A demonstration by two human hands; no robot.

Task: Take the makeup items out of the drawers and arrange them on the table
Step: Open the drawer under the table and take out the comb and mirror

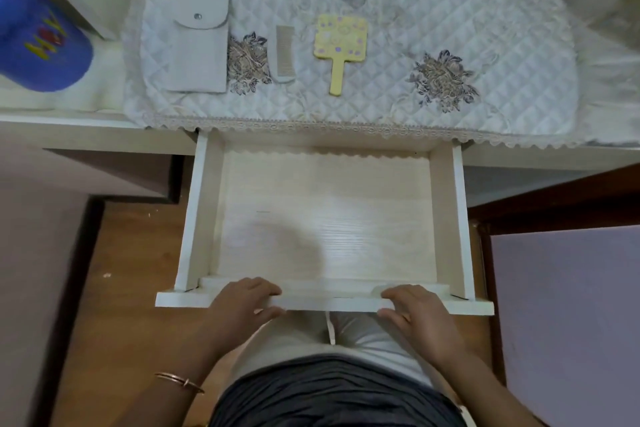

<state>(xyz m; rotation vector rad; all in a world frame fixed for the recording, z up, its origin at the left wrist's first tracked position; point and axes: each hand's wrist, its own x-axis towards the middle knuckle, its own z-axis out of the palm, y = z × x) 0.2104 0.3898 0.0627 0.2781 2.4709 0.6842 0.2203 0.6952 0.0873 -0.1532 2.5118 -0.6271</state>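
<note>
A pale wooden drawer (325,218) stands pulled out from under the table, and nothing lies inside it. My left hand (242,305) grips the drawer's front panel left of centre, fingers over the top edge and thumb below. My right hand (415,308) grips the same panel right of centre in the same way. On the quilted white table mat (433,10) lie a grey snap pouch (199,52), a pale comb (284,54) and a yellow hand mirror (339,45) with purple dots, side by side in a row.
A blue cap (38,42) sits at the table's left end. A dark cabinet with a lilac panel (568,305) stands to the right of the drawer. Wooden floor (131,288) shows on the left. My lap lies just under the drawer front.
</note>
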